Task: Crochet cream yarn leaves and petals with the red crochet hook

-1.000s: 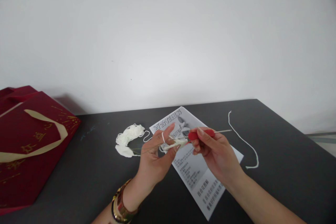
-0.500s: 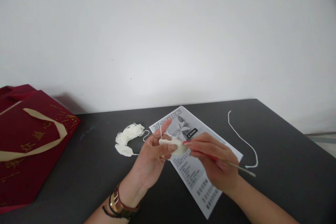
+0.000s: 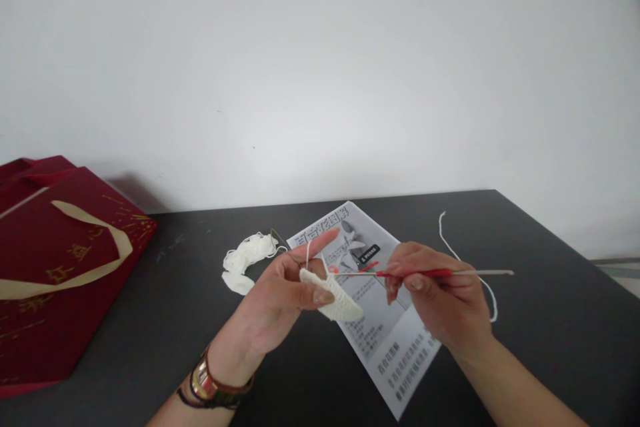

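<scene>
Head view: we are pinching a small cream crocheted yarn panel [image 3: 336, 300] in our closed left hand [image 3: 280, 300], above the printed paper pattern sheet [image 3: 380, 320]. Our right hand [image 3: 445, 300] is gripping a red-handled metal crochet hook [image 3: 425, 273]. We judge only a small piece is finished; a loose cream yarn bundle [image 3: 245, 260] left of the sheet is waiting.

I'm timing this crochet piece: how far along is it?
Done: a small white swatch of several rows, pinched in the left hand. In hand: the right hand holds the hook, tip at the swatch's top edge, yarn over the left forefinger. Left: a yarn pile lies unused by the pattern sheet.
</scene>
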Action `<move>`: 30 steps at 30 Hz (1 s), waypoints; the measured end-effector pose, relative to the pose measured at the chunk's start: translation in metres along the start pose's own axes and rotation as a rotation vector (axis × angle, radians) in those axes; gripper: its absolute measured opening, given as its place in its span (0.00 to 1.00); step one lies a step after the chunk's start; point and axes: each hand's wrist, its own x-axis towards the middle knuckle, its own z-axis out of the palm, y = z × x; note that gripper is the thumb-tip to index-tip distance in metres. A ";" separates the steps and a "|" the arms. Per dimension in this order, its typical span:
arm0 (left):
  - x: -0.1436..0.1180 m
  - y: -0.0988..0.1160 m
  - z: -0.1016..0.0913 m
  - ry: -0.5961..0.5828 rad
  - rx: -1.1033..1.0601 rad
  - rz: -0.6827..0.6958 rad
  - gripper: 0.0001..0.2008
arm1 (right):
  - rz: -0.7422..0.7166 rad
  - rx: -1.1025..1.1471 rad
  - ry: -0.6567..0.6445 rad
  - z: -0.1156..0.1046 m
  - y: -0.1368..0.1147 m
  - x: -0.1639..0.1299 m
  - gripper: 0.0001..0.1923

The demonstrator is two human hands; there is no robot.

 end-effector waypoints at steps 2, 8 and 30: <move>-0.001 0.000 -0.002 -0.012 0.002 -0.007 0.34 | 0.000 -0.007 -0.006 0.000 -0.003 0.001 0.06; -0.001 0.002 -0.003 -0.038 0.003 -0.051 0.35 | 0.000 -0.018 -0.049 -0.002 -0.008 0.003 0.06; -0.003 0.004 0.001 -0.135 0.034 -0.094 0.34 | -0.097 -0.197 -0.122 -0.005 -0.022 0.004 0.06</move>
